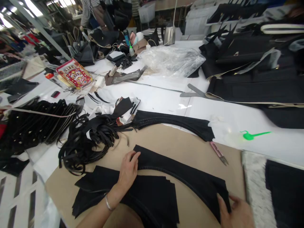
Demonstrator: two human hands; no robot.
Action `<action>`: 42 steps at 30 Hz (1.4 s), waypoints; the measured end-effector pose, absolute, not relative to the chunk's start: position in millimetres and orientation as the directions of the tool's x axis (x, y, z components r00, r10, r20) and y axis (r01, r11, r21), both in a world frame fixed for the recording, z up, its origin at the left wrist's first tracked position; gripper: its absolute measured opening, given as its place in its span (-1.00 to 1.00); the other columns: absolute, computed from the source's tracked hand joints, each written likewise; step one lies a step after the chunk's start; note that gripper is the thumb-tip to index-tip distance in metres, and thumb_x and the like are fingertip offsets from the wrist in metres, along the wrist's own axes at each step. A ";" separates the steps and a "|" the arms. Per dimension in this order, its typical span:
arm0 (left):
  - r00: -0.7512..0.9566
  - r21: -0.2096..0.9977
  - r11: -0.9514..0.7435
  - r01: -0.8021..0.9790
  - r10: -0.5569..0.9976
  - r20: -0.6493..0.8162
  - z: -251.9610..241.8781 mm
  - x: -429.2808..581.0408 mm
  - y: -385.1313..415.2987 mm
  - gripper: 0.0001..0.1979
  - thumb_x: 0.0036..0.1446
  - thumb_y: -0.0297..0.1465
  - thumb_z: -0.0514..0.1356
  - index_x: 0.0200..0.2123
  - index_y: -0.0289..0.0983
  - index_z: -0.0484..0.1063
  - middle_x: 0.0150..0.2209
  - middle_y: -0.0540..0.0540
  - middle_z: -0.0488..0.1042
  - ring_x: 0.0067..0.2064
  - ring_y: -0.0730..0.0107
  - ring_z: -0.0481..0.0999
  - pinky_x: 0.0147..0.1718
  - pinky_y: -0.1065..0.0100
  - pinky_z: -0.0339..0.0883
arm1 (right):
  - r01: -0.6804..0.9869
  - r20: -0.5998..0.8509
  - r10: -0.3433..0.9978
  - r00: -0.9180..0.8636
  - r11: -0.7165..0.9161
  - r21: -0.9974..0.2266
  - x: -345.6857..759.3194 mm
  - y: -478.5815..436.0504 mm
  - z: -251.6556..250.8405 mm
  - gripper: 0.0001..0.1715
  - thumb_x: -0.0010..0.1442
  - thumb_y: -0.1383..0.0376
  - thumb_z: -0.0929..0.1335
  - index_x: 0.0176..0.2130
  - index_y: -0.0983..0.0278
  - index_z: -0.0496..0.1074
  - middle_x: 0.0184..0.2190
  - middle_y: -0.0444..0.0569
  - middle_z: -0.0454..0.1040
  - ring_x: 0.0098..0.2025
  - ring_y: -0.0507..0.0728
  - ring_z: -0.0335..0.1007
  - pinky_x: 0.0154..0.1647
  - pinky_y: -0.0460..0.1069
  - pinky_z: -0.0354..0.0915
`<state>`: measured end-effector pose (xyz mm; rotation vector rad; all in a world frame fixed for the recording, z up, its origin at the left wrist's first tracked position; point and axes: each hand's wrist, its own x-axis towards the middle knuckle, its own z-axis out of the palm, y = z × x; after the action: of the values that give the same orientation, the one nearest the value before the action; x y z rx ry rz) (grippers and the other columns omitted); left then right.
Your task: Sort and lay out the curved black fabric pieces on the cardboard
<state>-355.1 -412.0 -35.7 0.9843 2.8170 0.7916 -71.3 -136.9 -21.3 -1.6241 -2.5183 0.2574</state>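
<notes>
A long curved black fabric piece (180, 172) lies on a brown board (171, 145) in front of me. My left hand (128, 169) rests with fingers flat on its left end, beside a stack of black fabric pieces (147, 193). My right hand (234, 210) pinches the curved piece's right end, thumb on top. A silver bracelet (108, 203) sits on my left wrist.
Another curved black piece (175, 122) lies farther back. Black straps (87, 139) pile at the left. Small pink snips (218, 153) and a green plastic tool (253, 135) lie at the right. Grey shears (194, 91), a clear plastic bag (171, 60) and black bags (256, 69) sit behind.
</notes>
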 end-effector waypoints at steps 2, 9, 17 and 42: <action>-0.680 0.483 0.574 0.661 0.731 0.061 -35.1 -348.5 -402.1 -0.54 0.24 -0.53 -0.03 0.17 -0.09 0.25 0.00 -0.16 0.30 0.02 0.22 0.32 -0.01 0.13 0.30 | 0.857 0.122 0.872 -0.474 0.489 -0.163 -73.7 -139.2 -17.5 -0.33 0.23 -0.13 0.07 -0.11 0.33 0.34 -0.29 0.17 0.40 -0.22 0.37 0.36 -0.38 0.14 0.23; -0.476 0.357 0.446 0.821 0.879 -0.002 -37.7 -336.1 -385.4 -0.46 0.22 -0.57 -0.01 0.17 0.06 0.27 0.02 -0.17 0.29 0.03 0.16 0.30 -0.08 0.10 0.29 | 0.609 0.167 0.622 -0.765 0.783 -0.127 -70.0 -141.0 -17.6 -0.64 0.31 0.25 0.09 -0.06 0.19 0.36 -0.11 0.01 0.41 -0.09 0.22 0.31 -0.15 0.12 0.19; -0.478 0.227 0.453 0.862 0.876 0.069 -52.7 -330.2 -394.4 -0.43 0.23 -0.56 0.01 0.21 0.11 0.22 0.07 -0.16 0.35 0.08 0.14 0.32 -0.01 0.05 0.14 | 0.591 0.108 0.597 -0.795 0.803 -0.078 -68.8 -158.4 -29.8 -0.62 0.31 0.21 0.19 0.08 0.20 0.32 0.01 0.03 0.40 -0.01 0.24 0.27 -0.06 0.15 0.13; -0.470 0.271 0.428 0.862 0.876 0.111 -46.8 -351.5 -384.6 -0.55 0.27 -0.41 0.04 0.20 0.05 0.24 0.07 -0.16 0.35 0.16 0.15 0.24 0.11 0.01 0.04 | 0.624 0.215 0.602 -0.769 0.780 0.047 -92.2 -166.3 -29.7 -0.50 0.32 0.21 0.09 0.11 0.30 0.33 -0.01 0.10 0.43 -0.19 0.30 0.32 -0.18 0.20 0.14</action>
<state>-351.5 -384.6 -46.8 1.5926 2.6148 0.4523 -92.2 -166.3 -29.7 -0.9685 -2.7844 -0.1721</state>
